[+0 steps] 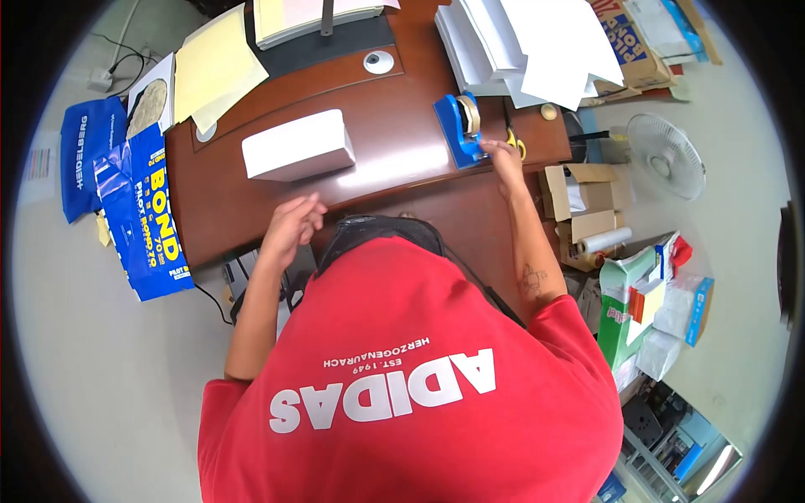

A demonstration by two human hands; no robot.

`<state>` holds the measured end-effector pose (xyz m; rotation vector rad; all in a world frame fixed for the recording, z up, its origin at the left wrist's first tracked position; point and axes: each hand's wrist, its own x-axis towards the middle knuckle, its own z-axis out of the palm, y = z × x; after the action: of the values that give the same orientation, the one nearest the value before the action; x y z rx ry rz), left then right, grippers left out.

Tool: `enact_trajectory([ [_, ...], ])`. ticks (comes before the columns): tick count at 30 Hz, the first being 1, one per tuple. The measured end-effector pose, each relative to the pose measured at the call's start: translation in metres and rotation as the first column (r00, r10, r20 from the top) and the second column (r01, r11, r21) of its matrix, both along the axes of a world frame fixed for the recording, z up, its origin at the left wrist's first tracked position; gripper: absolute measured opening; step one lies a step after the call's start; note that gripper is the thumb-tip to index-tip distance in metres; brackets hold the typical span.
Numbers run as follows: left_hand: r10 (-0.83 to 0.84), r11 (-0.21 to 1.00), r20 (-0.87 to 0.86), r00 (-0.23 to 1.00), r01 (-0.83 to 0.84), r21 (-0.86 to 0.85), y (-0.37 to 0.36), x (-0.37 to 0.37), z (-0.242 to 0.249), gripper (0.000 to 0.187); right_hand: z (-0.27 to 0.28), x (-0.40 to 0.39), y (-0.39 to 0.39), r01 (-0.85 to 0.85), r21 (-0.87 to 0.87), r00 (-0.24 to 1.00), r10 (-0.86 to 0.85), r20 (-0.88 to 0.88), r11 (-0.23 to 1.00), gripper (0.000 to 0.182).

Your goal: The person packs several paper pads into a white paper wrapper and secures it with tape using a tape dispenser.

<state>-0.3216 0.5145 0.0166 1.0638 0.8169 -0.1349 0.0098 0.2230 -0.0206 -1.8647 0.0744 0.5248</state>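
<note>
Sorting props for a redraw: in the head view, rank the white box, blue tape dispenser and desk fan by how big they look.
1. white box
2. desk fan, though it sits off the desk, so nearness may skew this
3. blue tape dispenser, touched by the right hand

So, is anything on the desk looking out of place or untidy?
Mostly no. The white box lies flat, and the right hand is at the blue tape dispenser. Only the white paper stack looks untidy: its sheets are fanned out, not squared.

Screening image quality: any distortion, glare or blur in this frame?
Head view: strong fisheye bending with a dark vignette ring; soft glare on the desk beside the white box; both the left hand and the right hand sharp, no motion blur.
</note>
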Motion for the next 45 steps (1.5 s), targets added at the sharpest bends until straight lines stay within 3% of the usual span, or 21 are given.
enact_trajectory([
  [2, -0.112, 0.993, 0.023, 0.993, 0.111, 0.025, -0.026, 0.039, -0.004, 0.033, 0.001, 0.007, 0.001, -0.092, 0.036, 0.991, 0.095, -0.095, 0.995, 0.012],
  [5, -0.240, 0.968, 0.042, 0.970, 0.242, -0.068, -0.073, 0.099, -0.014, 0.034, -0.017, 0.022, -0.005, -0.215, 0.129, 0.970, 0.227, -0.082, 0.968, 0.008],
  [9, -0.258, 0.963, -0.071, 0.963, 0.251, -0.096, -0.145, 0.164, -0.014, 0.042, 0.017, -0.006, -0.016, -0.055, 0.167, 0.995, 0.068, -0.071, 0.984, 0.006],
  [12, -0.135, 0.978, -0.079, 0.988, 0.120, -0.168, -0.182, 0.202, -0.024, 0.053, 0.048, -0.043, -0.052, 0.006, 0.186, 0.988, 0.022, -0.151, 0.983, 0.010],
  [14, 0.048, 0.966, -0.086, 0.995, -0.068, -0.250, -0.198, 0.221, -0.037, 0.065, 0.048, -0.066, -0.089, 0.011, 0.146, 0.957, 0.032, -0.288, 0.989, 0.015],
  [18, 0.158, 0.965, -0.101, 0.982, -0.176, -0.195, -0.219, 0.239, -0.039, 0.072, 0.049, -0.092, -0.139, 0.016, 0.110, 0.881, 0.038, -0.472, 0.994, 0.014],
  [22, 0.289, 0.950, -0.115, 0.950, -0.300, -0.090, -0.229, 0.246, -0.059, 0.061, 0.031, -0.095, -0.148, 0.074, 0.240, 0.880, 0.050, -0.473, 0.968, 0.017],
  [26, 0.342, 0.938, -0.170, 0.924, -0.345, 0.010, -0.230, 0.251, -0.062, 0.040, 0.012, -0.092, -0.147, -0.038, 0.103, 0.921, 0.075, -0.383, 0.994, 0.018],
  [27, 0.347, 0.936, -0.184, 0.920, -0.329, 0.122, -0.229, 0.253, -0.069, 0.026, 0.008, -0.091, -0.145, -0.087, 0.028, 0.943, 0.091, -0.319, 0.996, 0.018],
  [30, 0.386, 0.802, -0.152, 0.910, -0.250, 0.542, -0.235, 0.241, -0.101, 0.015, -0.004, -0.092, -0.146, -0.126, -0.006, 0.944, 0.118, -0.309, 0.992, 0.021],
  [31, 0.312, 0.845, -0.204, 0.928, -0.173, 0.506, -0.232, 0.233, -0.097, 0.014, -0.003, -0.090, -0.146, -0.150, 0.012, 0.942, 0.147, -0.303, 0.989, 0.021],
  [33, 0.330, 0.891, 0.001, 0.944, -0.312, 0.331, -0.227, 0.212, -0.094, 0.012, 0.001, -0.086, -0.152, -0.193, 0.082, 0.955, 0.206, -0.213, 0.978, 0.022],
  [34, 0.353, 0.881, 0.001, 0.936, -0.333, 0.336, -0.225, 0.197, -0.080, 0.012, 0.003, -0.080, -0.148, -0.216, 0.087, 0.950, 0.230, -0.213, 0.973, 0.022],
  [36, 0.335, 0.706, 0.464, 0.820, -0.544, 0.453, -0.208, 0.161, -0.043, 0.009, 0.012, -0.070, -0.135, -0.306, 0.214, 0.928, 0.341, -0.150, 0.928, 0.024],
  [37, 0.331, 0.654, 0.479, 0.813, -0.564, 0.504, -0.196, 0.141, -0.023, 0.009, 0.025, -0.067, -0.119, -0.317, 0.221, 0.924, 0.353, -0.147, 0.922, 0.024],
  [39, 0.465, 0.558, 0.614, 0.638, -0.750, 0.356, -0.172, 0.108, 0.021, 0.007, 0.062, -0.059, -0.067, -0.479, 0.371, 0.845, 0.533, -0.050, 0.795, 0.026],
  [40, 0.495, 0.444, 0.658, 0.568, -0.816, 0.370, -0.155, 0.094, 0.036, 0.010, 0.077, -0.057, -0.037, -0.556, 0.369, 0.806, 0.592, 0.021, 0.745, 0.028],
  [41, 0.504, 0.329, 0.648, 0.571, -0.821, 0.466, -0.134, 0.080, 0.045, 0.010, 0.092, -0.057, -0.005, -0.629, 0.359, 0.759, 0.645, 0.089, 0.690, 0.030],
  [42, 0.551, 0.298, 0.686, 0.476, -0.879, 0.371, -0.115, 0.072, 0.057, 0.009, 0.108, -0.059, 0.029, -0.670, 0.332, 0.724, 0.683, 0.097, 0.664, 0.032],
  [43, 0.568, 0.235, 0.673, 0.473, -0.877, 0.419, -0.092, 0.061, 0.060, 0.008, 0.122, -0.061, 0.064, -0.708, 0.305, 0.689, 0.717, 0.105, 0.636, 0.033],
  [45, 0.583, 0.168, 0.723, 0.370, -0.926, 0.339, -0.050, 0.050, 0.059, 0.009, 0.140, -0.063, 0.124, -0.793, 0.160, 0.608, 0.780, 0.151, 0.587, 0.038],
])
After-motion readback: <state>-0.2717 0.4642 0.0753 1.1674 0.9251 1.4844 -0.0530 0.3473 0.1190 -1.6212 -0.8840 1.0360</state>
